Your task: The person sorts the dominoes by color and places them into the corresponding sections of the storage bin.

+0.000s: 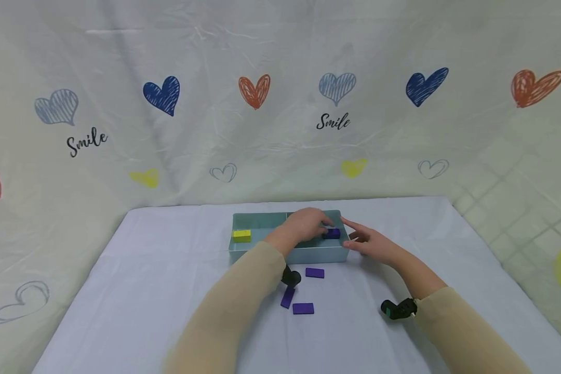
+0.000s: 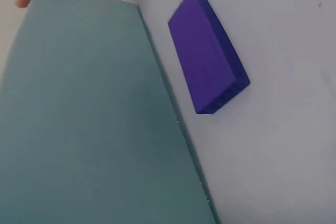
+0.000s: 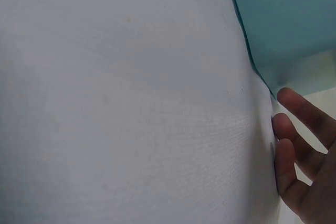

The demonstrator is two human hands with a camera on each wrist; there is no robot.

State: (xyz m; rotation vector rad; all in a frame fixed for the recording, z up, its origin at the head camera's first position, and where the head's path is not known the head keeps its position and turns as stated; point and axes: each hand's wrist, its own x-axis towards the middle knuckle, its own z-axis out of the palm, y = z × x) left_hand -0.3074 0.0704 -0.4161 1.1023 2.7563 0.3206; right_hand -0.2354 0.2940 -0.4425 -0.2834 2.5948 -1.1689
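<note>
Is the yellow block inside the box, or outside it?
Inside: in the head view, the yellow block sits within the walls of the box, near its left end.

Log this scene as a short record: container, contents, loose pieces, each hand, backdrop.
container: blue-green tray, split by a divider
left compartment: yellow block
right compartment: dark purple block
loose pieces: three visible purple blocks on the white-covered table, in front of the tray
left hand: reaching into the right compartment, fingers at the dark purple block; grip unclear
right hand: at the tray's right end, fingers spread
backdrop: pale sheet with hearts and "Smile" lettering
</note>
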